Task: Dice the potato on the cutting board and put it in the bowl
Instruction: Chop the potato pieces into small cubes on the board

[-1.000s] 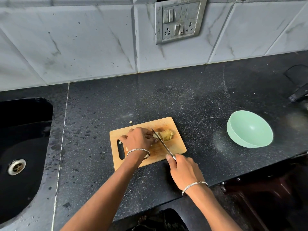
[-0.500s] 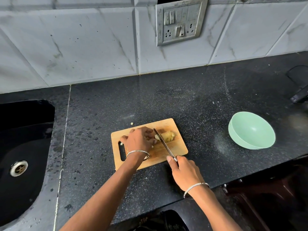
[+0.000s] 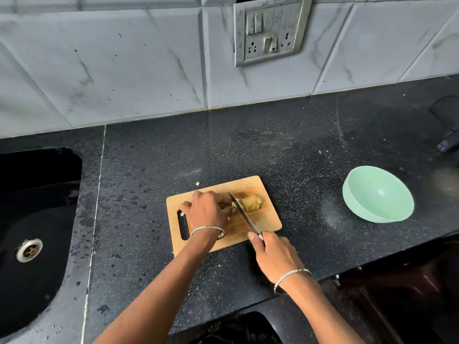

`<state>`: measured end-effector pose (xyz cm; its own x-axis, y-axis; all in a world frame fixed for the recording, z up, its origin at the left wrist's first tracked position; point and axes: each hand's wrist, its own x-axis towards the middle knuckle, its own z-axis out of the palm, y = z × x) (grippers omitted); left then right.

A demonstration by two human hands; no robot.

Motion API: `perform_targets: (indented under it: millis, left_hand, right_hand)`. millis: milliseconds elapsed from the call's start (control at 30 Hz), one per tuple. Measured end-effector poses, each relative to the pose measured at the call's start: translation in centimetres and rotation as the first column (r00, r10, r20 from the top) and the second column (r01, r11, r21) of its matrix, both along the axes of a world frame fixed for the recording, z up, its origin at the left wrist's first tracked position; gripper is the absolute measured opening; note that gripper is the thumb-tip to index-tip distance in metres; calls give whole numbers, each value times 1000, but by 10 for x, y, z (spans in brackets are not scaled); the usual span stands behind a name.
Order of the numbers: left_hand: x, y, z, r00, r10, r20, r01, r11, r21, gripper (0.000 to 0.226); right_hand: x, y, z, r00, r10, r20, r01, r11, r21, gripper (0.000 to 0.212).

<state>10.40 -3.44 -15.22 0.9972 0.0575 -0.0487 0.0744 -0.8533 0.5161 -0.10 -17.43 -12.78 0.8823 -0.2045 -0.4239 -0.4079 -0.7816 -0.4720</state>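
Counter: speckled black granite.
Cutting board: flat wood.
Left hand: fingers curled on lumpy potato.
Right hand: grips steel knife.
Bowl: smooth mint, right of fingers.

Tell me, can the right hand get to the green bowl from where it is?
Probably yes: bare counter lies between the right hand and the bowl, but that hand grips the knife.

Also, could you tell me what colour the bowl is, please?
The bowl is pale mint green, clearest in the head view.
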Motion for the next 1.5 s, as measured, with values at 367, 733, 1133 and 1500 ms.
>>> perform_targets:
  millis: [367, 733, 1133, 1500]
  left_hand:
    - [-5, -6, 4, 1000, 13, 8, -13, 999, 35, 9]
    - [-5, -5, -4, 997, 31, 68, -32, 999, 14, 6]
    - [-6, 8, 0, 994, 32, 100, -44, 991, 124, 8]
    - [-11, 8, 1, 988, -142, 67, 130, 980, 150, 35]
  right_hand:
    - [7, 5, -5, 1000, -18, -24, 18, 1000, 9, 44]
    - [8, 9, -4, 999, 32, -31, -34, 999, -43, 45]
    - [-24, -1, 3, 996, 2, 92, 10, 993, -121, 44]
    - [-3, 2, -12, 1000, -7, -31, 8, 999, 42, 51]
